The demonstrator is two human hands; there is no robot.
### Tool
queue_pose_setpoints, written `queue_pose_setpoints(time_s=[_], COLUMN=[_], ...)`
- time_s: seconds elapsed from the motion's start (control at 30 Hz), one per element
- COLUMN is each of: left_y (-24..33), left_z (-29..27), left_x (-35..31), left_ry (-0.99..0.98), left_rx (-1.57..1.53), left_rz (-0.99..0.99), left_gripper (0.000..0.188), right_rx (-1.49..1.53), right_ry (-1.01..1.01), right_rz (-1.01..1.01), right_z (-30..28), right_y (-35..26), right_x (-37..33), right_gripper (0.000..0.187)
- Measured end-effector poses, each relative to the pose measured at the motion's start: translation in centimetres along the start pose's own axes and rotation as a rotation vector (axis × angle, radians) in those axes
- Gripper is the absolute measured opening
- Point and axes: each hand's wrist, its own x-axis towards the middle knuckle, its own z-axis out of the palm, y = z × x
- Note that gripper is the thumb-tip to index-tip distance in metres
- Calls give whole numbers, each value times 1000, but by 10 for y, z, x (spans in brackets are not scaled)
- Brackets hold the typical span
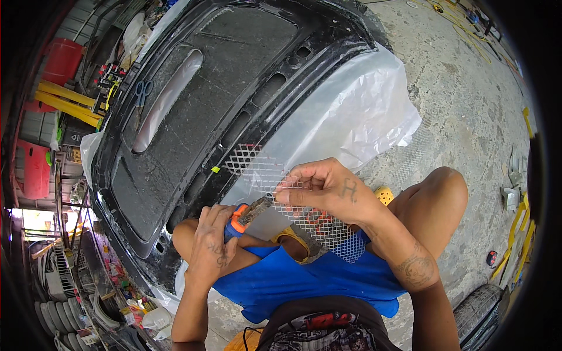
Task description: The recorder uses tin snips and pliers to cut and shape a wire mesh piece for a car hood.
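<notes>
Fingers and thumb of my right hand [328,190] pinch a strip of silver expanded metal mesh [322,229], which runs from above the black panel's edge down over my lap. My left hand [213,240] is closed round a hand tool [237,221] with a blue and orange grip. Its worn, dirty metal head points toward the mesh and ends close to its left edge; whether they touch I cannot tell. Beyond both hands lies a large black car hood [222,64] with oblong openings. A yellow-green scrap [215,169] rests on its near edge.
Blue-handled scissors [141,96] lie on the hood beside a long slot. Plastic sheeting [351,105] spreads under it over the concrete floor [451,99]. Shelving and clutter line the left side. A tire [477,310] lies at lower right, and a yellow cord [468,29] at upper right.
</notes>
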Motion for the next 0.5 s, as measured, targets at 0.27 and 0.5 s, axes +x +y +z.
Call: queue_pose_setpoints(time_s=[0.27, 0.5], left_y=[-2, -10], left_z=[6, 14], left_x=[2, 4], left_ry=[6, 114], left_rx=[-21, -51], left_rz=[-19, 83], left_gripper=[45, 33], right_rx=[-16, 237], right_ry=[2, -71], right_rz=[19, 10], right_z=[0, 4], right_y=[-1, 12], right_x=[-2, 1], right_gripper=[15, 15])
